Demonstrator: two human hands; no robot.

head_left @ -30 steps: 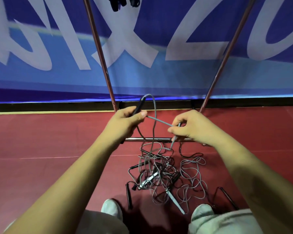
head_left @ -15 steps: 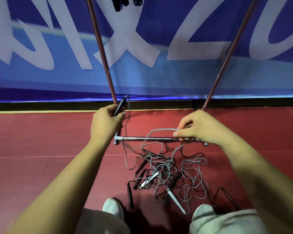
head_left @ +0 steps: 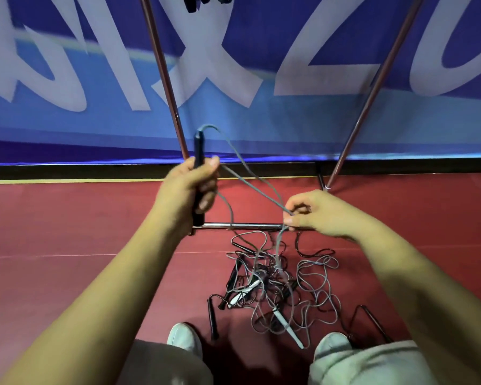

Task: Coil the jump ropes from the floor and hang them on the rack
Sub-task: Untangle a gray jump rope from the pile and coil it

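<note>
My left hand point(head_left: 188, 187) grips the black handle point(head_left: 198, 147) of a grey jump rope point(head_left: 250, 184), held upright with a strand caught under the thumb. The grey cord runs from the handle's top and from that thumb down to my right hand point(head_left: 314, 212), which pinches it just above the rack's bottom bar point(head_left: 242, 225). From there it drops into a tangled pile of ropes point(head_left: 275, 284) with black and white handles on the red floor point(head_left: 67, 232). The rack's two slanted poles point(head_left: 164, 76) rise behind.
A blue banner point(head_left: 261, 120) with white lettering stands behind the rack. Dark rope handles point(head_left: 203, 1) hang at the top edge. My two white shoes point(head_left: 185, 337) stand just before the pile. A black rope point(head_left: 372, 318) lies at the right.
My left hand has lifted the black handle upright and higher. The cord is now drawn taut between both hands, and my right hand has slid along it.
</note>
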